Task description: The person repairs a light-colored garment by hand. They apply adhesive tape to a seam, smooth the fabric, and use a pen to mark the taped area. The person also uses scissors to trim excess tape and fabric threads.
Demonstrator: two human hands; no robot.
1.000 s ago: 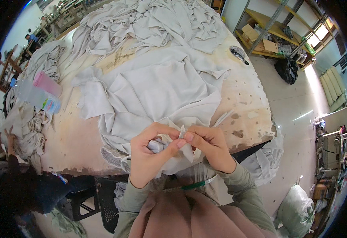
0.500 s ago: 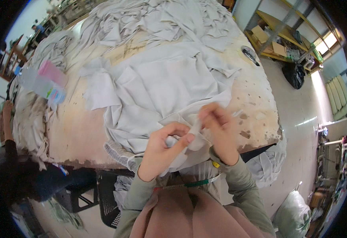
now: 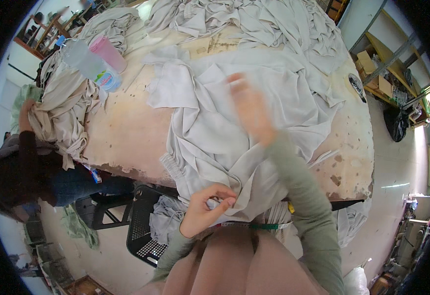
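A light grey garment [image 3: 215,118] lies in loose folds over the near part of the table, with a gathered elastic band at its left edge. At the table's front edge my left hand [image 3: 206,210] is closed, thumb against fingers, on a fold of this garment. My right hand [image 3: 252,110] is over the middle of the cloth, the arm reaching forward. Motion smears its fingers, so whether it touches the fabric is unclear. A separate-looking flap of the same grey cloth [image 3: 171,86] lies at the garment's upper left.
Heaped grey fabric [image 3: 279,24] covers the table's far side. A clear bottle [image 3: 89,66] and pink tumbler [image 3: 109,54] stand at left, beside beige cloth [image 3: 67,110] and a seated person [image 3: 25,172]. A black crate [image 3: 143,231] holds cloth below; a tape roll [image 3: 356,87] lies right.
My right hand has left the fold by my left hand and moved forward over the garment. My left hand has lowered toward the table's front edge. The view has shifted.
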